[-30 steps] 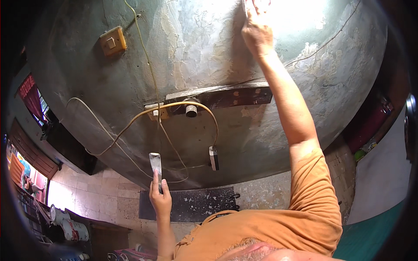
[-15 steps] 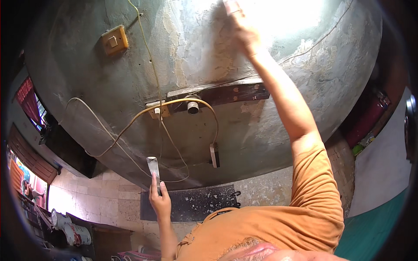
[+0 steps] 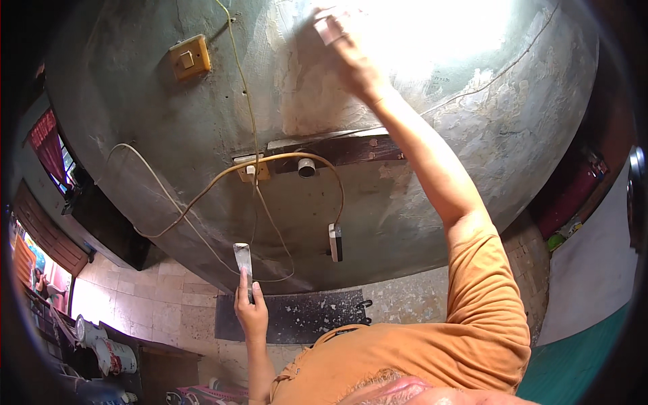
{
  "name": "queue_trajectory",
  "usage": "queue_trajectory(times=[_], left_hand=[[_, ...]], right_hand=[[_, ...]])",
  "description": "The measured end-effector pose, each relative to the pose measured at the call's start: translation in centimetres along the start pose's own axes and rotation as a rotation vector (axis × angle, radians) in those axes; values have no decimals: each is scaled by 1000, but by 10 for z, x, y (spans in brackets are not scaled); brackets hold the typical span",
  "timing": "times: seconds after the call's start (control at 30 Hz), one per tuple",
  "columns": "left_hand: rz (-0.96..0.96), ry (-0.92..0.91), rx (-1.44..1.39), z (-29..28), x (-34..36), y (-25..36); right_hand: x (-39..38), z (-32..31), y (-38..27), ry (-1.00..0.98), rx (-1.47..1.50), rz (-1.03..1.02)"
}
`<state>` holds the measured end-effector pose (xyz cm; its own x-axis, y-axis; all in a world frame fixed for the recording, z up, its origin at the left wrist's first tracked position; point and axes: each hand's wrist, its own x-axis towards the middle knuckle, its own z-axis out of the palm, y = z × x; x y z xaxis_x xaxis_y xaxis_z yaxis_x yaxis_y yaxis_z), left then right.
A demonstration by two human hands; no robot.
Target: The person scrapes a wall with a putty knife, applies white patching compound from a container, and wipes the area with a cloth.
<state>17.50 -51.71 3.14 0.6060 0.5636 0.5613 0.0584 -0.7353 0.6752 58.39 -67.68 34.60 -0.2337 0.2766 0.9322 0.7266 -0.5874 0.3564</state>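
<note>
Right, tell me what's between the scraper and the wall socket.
In the head view, a thin cable hangs in front of the grey wall between the scraper, in the left hand, and the wall socket.

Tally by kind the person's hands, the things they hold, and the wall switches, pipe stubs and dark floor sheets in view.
Hands: 2 (left hand, right hand)
Flat scraper, in the left hand: 1
Pale pad, in the right hand, blurred: 1
Wall switch: 1
Pipe stub: 1
Dark floor sheet: 1
Total: 7
</note>
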Motion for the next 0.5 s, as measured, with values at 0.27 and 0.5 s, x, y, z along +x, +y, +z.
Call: queue_trajectory(times=[0.27, 0.5], left_hand=[[6, 5, -22, 0, 0, -1], [8, 18, -22, 3, -11, -10]], right_hand=[[29, -4, 47, -275, -1527, -673], [-24, -23, -14, -347, -44, -452]])
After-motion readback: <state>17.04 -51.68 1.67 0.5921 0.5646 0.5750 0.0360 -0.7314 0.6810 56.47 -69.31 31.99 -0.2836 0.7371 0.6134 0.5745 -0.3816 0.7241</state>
